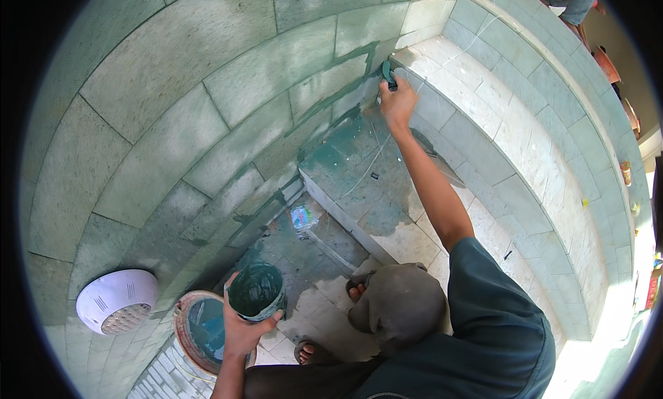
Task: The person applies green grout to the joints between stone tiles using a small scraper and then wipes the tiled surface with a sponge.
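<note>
My left hand point(240, 333) is wrapped round a cup-like pot point(257, 288) of dark green paste, held upright with its mouth toward me. Far ahead, my right hand point(398, 105) pinches a small dark green applicator point(387, 74); its exact kind cannot be made out. The applicator is at the corner where the tiled wall point(242, 88) meets the end of a pale ledge point(476, 81). Green smears run along the tile joints near it. Below the left hand stands a round tub point(181, 330) with bluish green liquid inside.
A white round lamp point(114, 299) juts from the wall at the left. On the lower step lies a crumpled packet point(302, 218). A thin white cable point(366, 171) trails over the smeared upper step point(352, 157). Another person point(577, 9) and several pots point(606, 64) are beyond the right wall.
</note>
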The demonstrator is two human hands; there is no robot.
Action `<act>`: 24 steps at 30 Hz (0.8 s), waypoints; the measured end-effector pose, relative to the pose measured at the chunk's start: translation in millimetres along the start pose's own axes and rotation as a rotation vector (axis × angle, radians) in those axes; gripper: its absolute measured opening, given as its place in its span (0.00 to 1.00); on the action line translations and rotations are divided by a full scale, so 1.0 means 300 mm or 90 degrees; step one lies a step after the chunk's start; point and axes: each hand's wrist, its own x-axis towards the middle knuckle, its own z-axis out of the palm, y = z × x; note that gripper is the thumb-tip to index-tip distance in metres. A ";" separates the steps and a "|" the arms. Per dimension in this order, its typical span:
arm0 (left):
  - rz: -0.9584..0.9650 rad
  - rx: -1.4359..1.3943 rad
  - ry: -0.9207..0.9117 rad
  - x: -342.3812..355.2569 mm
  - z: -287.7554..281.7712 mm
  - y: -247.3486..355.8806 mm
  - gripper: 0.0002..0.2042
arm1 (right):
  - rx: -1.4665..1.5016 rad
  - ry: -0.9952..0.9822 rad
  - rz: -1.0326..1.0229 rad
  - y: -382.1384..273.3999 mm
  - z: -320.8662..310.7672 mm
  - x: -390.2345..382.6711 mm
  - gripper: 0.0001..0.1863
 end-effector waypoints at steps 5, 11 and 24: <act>0.003 0.010 -0.008 0.007 0.002 0.002 0.45 | 0.110 -0.023 -0.059 -0.012 0.047 -0.121 0.16; 0.008 0.016 0.005 -0.007 -0.013 0.000 0.45 | 0.229 -0.072 0.017 -0.032 0.009 -0.185 0.16; 0.007 0.016 0.007 -0.013 -0.005 0.011 0.45 | 0.238 -0.122 -0.020 -0.064 -0.017 -0.222 0.17</act>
